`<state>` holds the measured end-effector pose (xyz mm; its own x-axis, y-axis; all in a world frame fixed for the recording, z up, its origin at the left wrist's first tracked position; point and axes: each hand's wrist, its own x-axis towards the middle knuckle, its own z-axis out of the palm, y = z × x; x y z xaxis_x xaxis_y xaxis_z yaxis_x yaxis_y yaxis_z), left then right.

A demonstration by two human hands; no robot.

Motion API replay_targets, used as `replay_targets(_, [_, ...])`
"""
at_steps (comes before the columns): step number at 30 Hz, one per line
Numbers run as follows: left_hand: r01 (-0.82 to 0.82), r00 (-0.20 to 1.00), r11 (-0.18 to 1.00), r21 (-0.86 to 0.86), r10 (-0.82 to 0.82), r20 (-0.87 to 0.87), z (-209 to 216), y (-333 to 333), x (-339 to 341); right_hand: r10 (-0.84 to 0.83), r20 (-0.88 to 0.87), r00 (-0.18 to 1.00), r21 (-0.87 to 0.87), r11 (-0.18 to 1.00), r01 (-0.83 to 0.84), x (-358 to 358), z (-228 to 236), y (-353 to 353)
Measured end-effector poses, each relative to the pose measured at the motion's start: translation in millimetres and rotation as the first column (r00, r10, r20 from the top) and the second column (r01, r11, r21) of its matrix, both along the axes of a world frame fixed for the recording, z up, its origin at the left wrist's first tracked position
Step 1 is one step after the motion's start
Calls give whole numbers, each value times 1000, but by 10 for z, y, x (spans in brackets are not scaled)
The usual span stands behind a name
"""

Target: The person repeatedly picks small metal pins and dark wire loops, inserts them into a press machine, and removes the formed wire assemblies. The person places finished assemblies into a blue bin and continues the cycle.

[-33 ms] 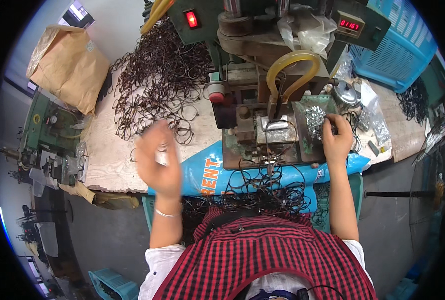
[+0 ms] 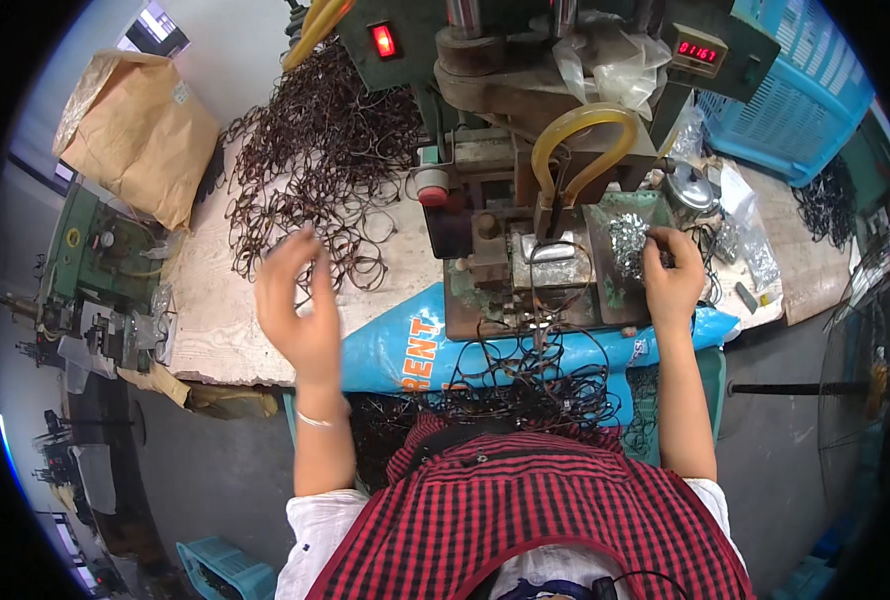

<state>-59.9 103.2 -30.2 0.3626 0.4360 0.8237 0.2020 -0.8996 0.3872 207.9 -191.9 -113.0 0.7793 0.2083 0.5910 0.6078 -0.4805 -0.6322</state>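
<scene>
A: Layout? Clock from picture centre, 12 away from the person.
B: Worktop [image 2: 220, 310] spans 8 to 3. Press [image 2: 480, 75] at 12 to 1. Big dark cable pile [image 2: 310, 150] at 11. Blue plastic sheet [image 2: 380, 350] along the near edge, 5 to 8. Second cable heap [image 2: 540, 395] at 5, partly over the sheet.
A: Tray?
B: Green tray [image 2: 613, 295] between 2 and 3, just right of the press's die block [image 2: 570, 270].
A: Hands?
B: Left hand [image 2: 300, 310] at 9, by the pile's near edge: fingers curved, thumb apart, nothing seen in it. It's blurred, so a thin strand could be missed. Right hand [image 2: 673, 280] at 3: fingers bent together at the small metal parts [image 2: 627, 240] in the tray. Can't tell if they pinch one; tips hidden.
A: Cables near the tool?
B: Yes, dark loops run over the die block and down toward the near heap.
A: Risks?
B: My read: a stray loop gets crushed if the press cycles with it under the tool. Tangled pile could drag extra cables along with one pull. Slick sheet could let the heap slide off. Parts lie loose, so a double pick is likely, causing a misfeed.
</scene>
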Motion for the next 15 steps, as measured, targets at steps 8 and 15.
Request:
replay_targets(8, [-252,640,968,-4,163,-751,-1370,1670,-464,-6,-157,988,-12,1000,4,-50,-11,101])
replay_targets(15, [-74,856,997,31,79,-510,-1353,1018,-99,317,-395,862,273,937,-219,-391,553,16])
